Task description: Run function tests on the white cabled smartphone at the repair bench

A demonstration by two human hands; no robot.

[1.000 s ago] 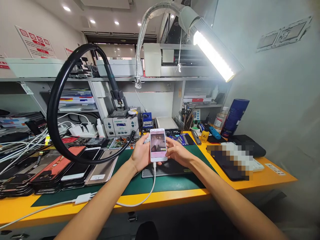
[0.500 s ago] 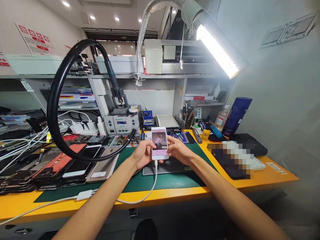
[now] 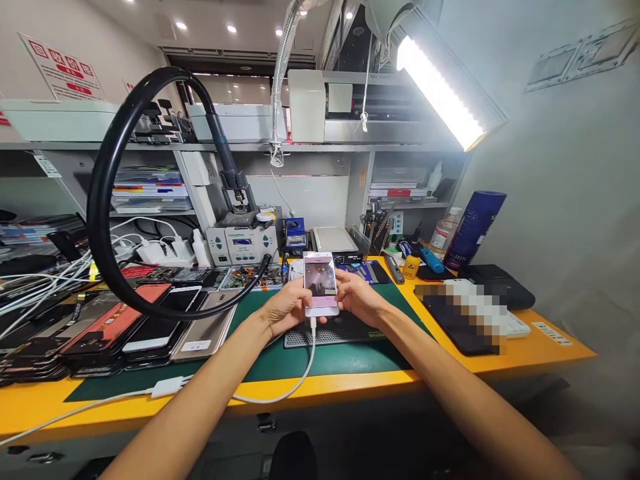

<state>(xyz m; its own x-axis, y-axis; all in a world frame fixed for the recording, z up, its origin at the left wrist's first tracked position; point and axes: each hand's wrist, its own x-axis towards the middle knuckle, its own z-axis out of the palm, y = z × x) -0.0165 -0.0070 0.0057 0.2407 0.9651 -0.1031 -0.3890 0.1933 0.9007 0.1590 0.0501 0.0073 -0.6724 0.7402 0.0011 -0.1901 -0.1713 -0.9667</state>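
Note:
A white smartphone [image 3: 321,283] with a lit screen is held upright over the bench, between both hands. My left hand [image 3: 289,307] grips its left edge, the thumb at the lower left of the screen. On the other side, my right hand [image 3: 359,297] is closed on the right edge, with its thumb near the lower right of the screen. The fingers behind the phone are mostly hidden. A white charging cable [image 3: 311,357] is plugged into the phone's bottom end and curves down to the left. Below the phone lies a perforated dark metal plate [image 3: 325,335] on the green mat [image 3: 280,370].
Stacked phones [image 3: 145,333] fill the bench's left side. Behind them stand a hot air station [image 3: 243,243] with a looping black hose [image 3: 97,200] and a parts tray [image 3: 250,277]. Bottles [image 3: 445,230] and a dark phone [image 3: 457,323] are at right. A lit lamp [image 3: 443,93] hangs above.
Both thumbs have shifted slightly lower on the phone, and the picture on its screen looks a little different. The whole view has tilted slightly; the phone stays held in both hands.

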